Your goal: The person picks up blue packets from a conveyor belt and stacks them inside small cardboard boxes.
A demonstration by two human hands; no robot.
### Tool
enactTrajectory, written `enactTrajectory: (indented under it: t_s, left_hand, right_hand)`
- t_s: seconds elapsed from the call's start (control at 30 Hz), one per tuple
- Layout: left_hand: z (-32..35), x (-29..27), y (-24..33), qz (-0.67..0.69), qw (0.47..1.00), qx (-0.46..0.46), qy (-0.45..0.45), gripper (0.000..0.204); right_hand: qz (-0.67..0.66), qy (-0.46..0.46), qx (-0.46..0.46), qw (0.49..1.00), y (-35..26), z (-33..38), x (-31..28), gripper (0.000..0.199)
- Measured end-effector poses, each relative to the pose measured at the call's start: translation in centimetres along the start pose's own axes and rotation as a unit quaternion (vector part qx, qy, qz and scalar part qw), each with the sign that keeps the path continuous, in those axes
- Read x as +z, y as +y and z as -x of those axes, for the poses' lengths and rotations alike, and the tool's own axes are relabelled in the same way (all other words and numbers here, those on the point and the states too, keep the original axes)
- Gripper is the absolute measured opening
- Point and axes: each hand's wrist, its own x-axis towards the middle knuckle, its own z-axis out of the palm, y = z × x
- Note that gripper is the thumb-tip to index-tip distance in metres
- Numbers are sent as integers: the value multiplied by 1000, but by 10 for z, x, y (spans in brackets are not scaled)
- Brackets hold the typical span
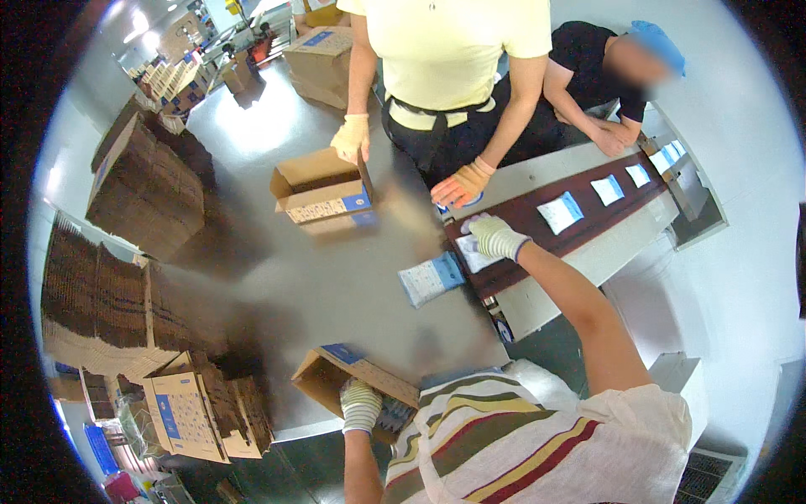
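Note:
My right hand (500,238), in a white glove with stripes, reaches over the end of a dark conveyor belt (525,245). Its fingers stretch out above a white packet (478,254), seemingly touching it. Just left of the belt end, a white-and-blue packet (431,280) lies on the metal table. Lower down, my left hand (361,406), in a matching glove, dips into an open cardboard box (378,375) close to my body. Packets (396,417) show inside that box, beside the hand. Its fingertips are hidden in there.
Across the table (336,286), a co-worker's gloved hand (351,139) holds another open box (323,202); their other hand (463,185) is near the belt. More packets (561,212) lie along the belt, beside a seated person. Stacked flat cartons (151,189) line the left.

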Motion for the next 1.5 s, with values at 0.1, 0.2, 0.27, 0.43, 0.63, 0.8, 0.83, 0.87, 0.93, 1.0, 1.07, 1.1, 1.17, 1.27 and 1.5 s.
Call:
enactTrajectory:
  t_s: [0.1,0.2,0.27,0.43,0.63,0.8,0.83,0.87,0.93,1.0,1.07,1.1,1.17,1.27,1.5]
  left_hand:
    - [9,13,-12,-30,998,20,44,23]
    - [-5,10,-9,-56,998,-20,-18,25]
    - [8,9,-26,-16,999,-42,6,29]
    - [-44,-28,31,-79,992,87,-47,27]
    - [27,-18,-47,-44,999,5,32,30]
    - [23,-43,-7,-99,995,23,-25,29]
    - [29,-55,7,-83,996,12,-4,29]
    - [32,-62,12,-74,994,0,-75,29]
    - [47,-92,47,-24,995,-44,-88,30]
    - [66,-119,94,-38,992,-57,-104,35]
    - [72,-107,115,-26,991,-71,-112,41]
    - [76,-110,130,-53,994,-53,-78,43]
    - [79,-114,159,-97,995,-32,-9,45]
    - [61,-99,180,-46,998,-46,-5,47]
    - [64,-113,244,20,999,-39,10,41]
  right_hand:
    - [13,-47,-65,997,-14,-29,-4,27]
    - [44,-74,-114,990,-18,-70,37,22]
    - [75,-192,-143,968,-83,-98,27,35]
    - [-29,-326,14,945,49,-113,135,39]
    - [87,-206,-136,965,-177,-21,20,54]
    - [22,-197,-150,969,-184,74,18,54]
    - [5,-212,-153,965,-188,88,11,54]
    - [-106,-213,-157,958,-193,93,-9,57]
    - [-332,-211,-137,909,-198,86,-53,64]
    - [-550,-24,-182,815,-200,81,-65,68]
    - [-804,-75,-179,562,-225,87,-103,54]
    - [-776,-72,-211,590,-232,91,-125,49]
    - [-731,-88,-256,626,-238,97,-147,41]
    - [-448,7,-363,817,-219,89,-131,41]
    - [-147,-50,-288,945,-207,110,-127,54]
